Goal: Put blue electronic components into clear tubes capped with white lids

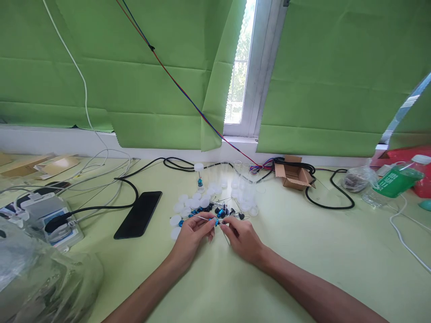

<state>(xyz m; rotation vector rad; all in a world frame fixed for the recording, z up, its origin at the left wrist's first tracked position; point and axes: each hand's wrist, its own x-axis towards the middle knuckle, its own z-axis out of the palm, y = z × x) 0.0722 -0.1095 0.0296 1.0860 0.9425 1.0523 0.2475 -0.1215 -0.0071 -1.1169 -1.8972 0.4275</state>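
Both hands meet over a pile of small parts on the table. My left hand [193,233] is closed in a pinch on a small blue part with a thin metal rod [201,217]. Touching it from the other side, my right hand [245,238] pinches a small dark piece; a second thin rod [226,239] slants down beside its fingers. Just behind lie blue and black parts [220,212] with thin metal pins. White round caps [184,211] are spread to the left, clear plastic tubes [237,172] to the right. A capped tube [199,177] stands upright with a blue part inside.
A black phone [138,215] lies left, near a power strip [60,224] with cables. Clear plastic bagging [50,273] fills the near left corner. An open cardboard box [293,174], black cable [336,207] and tilted bottle [392,183] lie right, below green window coverings [336,80].
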